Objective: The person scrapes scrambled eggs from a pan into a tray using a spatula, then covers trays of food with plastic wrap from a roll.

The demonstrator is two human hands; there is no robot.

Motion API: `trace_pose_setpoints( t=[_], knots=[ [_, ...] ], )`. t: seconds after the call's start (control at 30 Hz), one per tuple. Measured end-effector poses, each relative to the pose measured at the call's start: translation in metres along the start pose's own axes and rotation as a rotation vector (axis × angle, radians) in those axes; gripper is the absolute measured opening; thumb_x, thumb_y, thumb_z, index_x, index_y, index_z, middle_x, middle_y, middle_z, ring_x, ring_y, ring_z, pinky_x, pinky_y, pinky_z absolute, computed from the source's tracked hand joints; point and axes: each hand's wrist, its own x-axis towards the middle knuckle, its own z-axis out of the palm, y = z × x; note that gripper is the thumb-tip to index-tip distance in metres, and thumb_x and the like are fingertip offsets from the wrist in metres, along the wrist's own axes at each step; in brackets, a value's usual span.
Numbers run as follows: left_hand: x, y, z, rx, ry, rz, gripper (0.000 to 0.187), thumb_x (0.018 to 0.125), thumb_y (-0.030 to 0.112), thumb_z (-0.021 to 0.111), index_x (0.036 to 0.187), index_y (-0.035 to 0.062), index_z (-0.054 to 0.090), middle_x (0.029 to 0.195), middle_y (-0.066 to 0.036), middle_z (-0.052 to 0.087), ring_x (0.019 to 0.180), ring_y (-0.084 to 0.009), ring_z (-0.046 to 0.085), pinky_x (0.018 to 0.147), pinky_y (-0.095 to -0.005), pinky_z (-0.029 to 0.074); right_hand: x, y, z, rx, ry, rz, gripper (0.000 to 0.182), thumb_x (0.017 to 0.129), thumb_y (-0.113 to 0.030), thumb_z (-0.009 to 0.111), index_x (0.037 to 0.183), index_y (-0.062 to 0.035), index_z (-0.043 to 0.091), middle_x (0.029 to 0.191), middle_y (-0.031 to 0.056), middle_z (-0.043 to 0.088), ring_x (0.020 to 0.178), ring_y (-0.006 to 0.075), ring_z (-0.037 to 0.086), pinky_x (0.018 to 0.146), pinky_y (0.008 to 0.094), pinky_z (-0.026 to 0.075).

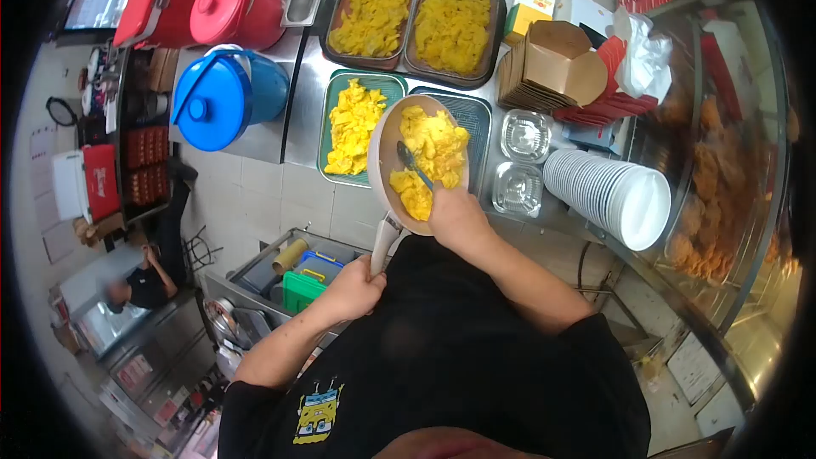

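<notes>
Head view: the left hand [355, 291] was closed round 1 pan [385, 146]'s handle; the right hand [460, 219] gripped a utensil [414, 165] in yellow food [435, 133]. The pan partly overlapped the dark tray [482, 119]. Scooping seemed in hand; the next move called for steady support.

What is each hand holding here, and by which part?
The left hand holds a pan by its handle. The right hand holds a utensil by its handle, head in the pan.
</notes>
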Motion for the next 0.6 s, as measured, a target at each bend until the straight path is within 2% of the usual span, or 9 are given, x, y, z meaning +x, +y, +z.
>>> trace_pose_setpoints(
  t=[0.1, 0.23, 0.3, 0.33, 0.37, 0.43, 0.6],
  knots=[
    [-0.002, 0.008, -0.007, -0.010, -0.018, 0.033, 0.022, 0.100, 0.016, 0.053, 0.110, -0.0030, 0.053, 0.066, -0.004, 0.055, 0.048, -0.0135, 0.054, 0.044, -0.0315, 0.044, 0.005, 0.007, 0.006, 0.026, 0.053, 0.018, 0.019, 0.087, -0.006, 0.050, 0.091, 0.0085, 0.062, 0.078, 0.0327, 0.065, 0.079, 0.0485, 0.067, 0.074, 0.0554, 0.054],
    [-0.007, 0.026, -0.017, 0.053, -0.011, 0.024, 0.019, 0.098, 0.016, 0.051, 0.105, -0.0024, 0.053, 0.067, -0.004, 0.056, 0.050, -0.0149, 0.056, 0.047, -0.0313, 0.046, -0.035, -0.024, -0.024, -0.070, 0.067, -0.027, 0.021, 0.085, -0.004, 0.051, 0.093, 0.0101, 0.064, 0.079, 0.0303, 0.067, 0.078, 0.0455, 0.069, 0.074, 0.0520, 0.056],
    [-0.010, 0.034, -0.019, 0.083, 0.002, 0.019, 0.018, 0.098, 0.015, 0.051, 0.104, -0.0021, 0.052, 0.067, -0.004, 0.056, 0.051, -0.0152, 0.056, 0.047, -0.0315, 0.047, -0.051, -0.035, -0.027, -0.057, 0.000, -0.006, 0.022, 0.085, -0.005, 0.051, 0.094, 0.0098, 0.064, 0.078, 0.0296, 0.067, 0.077, 0.0450, 0.069, 0.074, 0.0518, 0.056],
    [-0.010, 0.038, -0.019, 0.092, 0.003, 0.029, 0.023, 0.097, 0.016, 0.051, 0.105, -0.0053, 0.053, 0.068, -0.008, 0.058, 0.051, -0.0174, 0.058, 0.048, -0.0333, 0.048, -0.051, -0.024, -0.011, -0.053, 0.009, -0.088, 0.023, 0.085, -0.006, 0.051, 0.094, 0.0102, 0.064, 0.081, 0.0309, 0.067, 0.079, 0.0451, 0.069, 0.075, 0.0516, 0.056],
    [-0.010, 0.040, -0.020, 0.103, 0.005, 0.038, 0.028, 0.097, 0.018, 0.051, 0.106, -0.0084, 0.053, 0.068, -0.011, 0.060, 0.052, -0.0196, 0.061, 0.049, -0.0351, 0.049, -0.049, -0.020, -0.002, -0.052, 0.014, -0.087, 0.023, 0.085, -0.006, 0.051, 0.094, 0.0102, 0.064, 0.081, 0.0309, 0.067, 0.079, 0.0451, 0.069, 0.075, 0.0516, 0.056],
    [-0.007, 0.042, -0.021, 0.101, -0.001, 0.039, 0.028, 0.097, 0.017, 0.050, 0.105, -0.0090, 0.053, 0.068, -0.011, 0.060, 0.053, -0.0199, 0.061, 0.049, -0.0353, 0.049, -0.040, -0.017, 0.009, -0.015, 0.049, 0.038, 0.023, 0.085, -0.006, 0.052, 0.090, 0.0094, 0.067, 0.084, 0.0321, 0.068, 0.081, 0.0453, 0.069, 0.077, 0.0514, 0.056],
    [-0.003, 0.042, -0.024, 0.062, 0.000, 0.057, 0.026, 0.097, 0.016, 0.049, 0.105, -0.0093, 0.052, 0.071, -0.011, 0.060, 0.053, -0.0196, 0.060, 0.048, -0.0353, 0.049, -0.016, -0.003, 0.000, 0.014, 0.062, 0.110, 0.023, 0.084, -0.007, 0.053, 0.083, 0.0079, 0.070, 0.087, 0.0327, 0.068, 0.086, 0.0455, 0.069, 0.080, 0.0515, 0.056]
  ],
)
